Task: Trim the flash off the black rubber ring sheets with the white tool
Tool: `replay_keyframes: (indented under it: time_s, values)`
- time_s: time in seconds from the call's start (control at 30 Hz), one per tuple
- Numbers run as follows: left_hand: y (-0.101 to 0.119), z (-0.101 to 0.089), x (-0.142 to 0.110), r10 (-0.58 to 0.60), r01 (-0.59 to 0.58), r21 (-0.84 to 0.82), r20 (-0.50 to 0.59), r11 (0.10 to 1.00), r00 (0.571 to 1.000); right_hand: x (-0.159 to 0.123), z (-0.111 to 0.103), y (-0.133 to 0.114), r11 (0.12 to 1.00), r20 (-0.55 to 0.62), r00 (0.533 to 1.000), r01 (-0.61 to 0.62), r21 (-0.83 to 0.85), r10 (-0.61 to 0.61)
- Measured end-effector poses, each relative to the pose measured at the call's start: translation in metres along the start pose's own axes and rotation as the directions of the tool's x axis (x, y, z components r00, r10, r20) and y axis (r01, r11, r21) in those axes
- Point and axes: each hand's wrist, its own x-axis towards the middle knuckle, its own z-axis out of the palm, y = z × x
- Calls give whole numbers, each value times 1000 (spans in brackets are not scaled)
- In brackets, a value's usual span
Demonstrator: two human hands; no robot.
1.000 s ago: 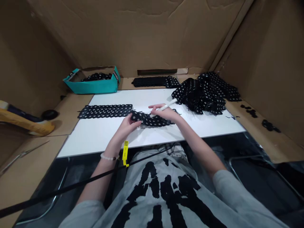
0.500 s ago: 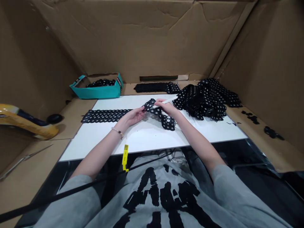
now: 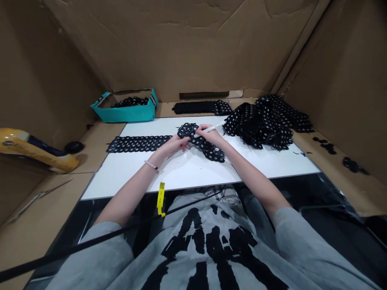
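Note:
A black perforated strip [image 3: 137, 143] with rows of round holes lies flat on the white board at the left, then rises and bunches up between my hands. My left hand [image 3: 173, 146] pinches the raised part, thumb on top, fingers partly behind it. In my right hand [image 3: 209, 133] is a slim white pen-like tool [image 3: 217, 125], held like a pencil. Its tip meets the strip near my left thumb, and exactly what it touches is too small to make out. The strip's other end hangs down to the board below my right hand.
A heap of the same black material [image 3: 260, 123] lies on the white board [image 3: 121, 177] at the right. A teal box [image 3: 127, 114] holds black pieces at the back left. A folded strip [image 3: 195, 107] lies behind. Scissors [image 3: 42, 194], a yellow tool [image 3: 33, 149] and cardboard walls are at the sides.
The raised part of the strip is turned more upward and bunched at my left hand, whose thumb now lies across it. The white tool stays in my right hand. The view has shifted slightly.

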Motion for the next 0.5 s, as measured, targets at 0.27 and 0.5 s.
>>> replay_keyframes:
  time_s: [0.27, 0.5]
  values:
    - [-4, 2, 3, -3, 3, -20, -40, 1000, 999, -2, 1, -1, 999, 17, 1000, 24, -41, -23]
    - [5, -2, -4, -70, 75, -93, 61, 993, 996, 0, -1, -3, 1000, -61, 998, -21, -20, 19]
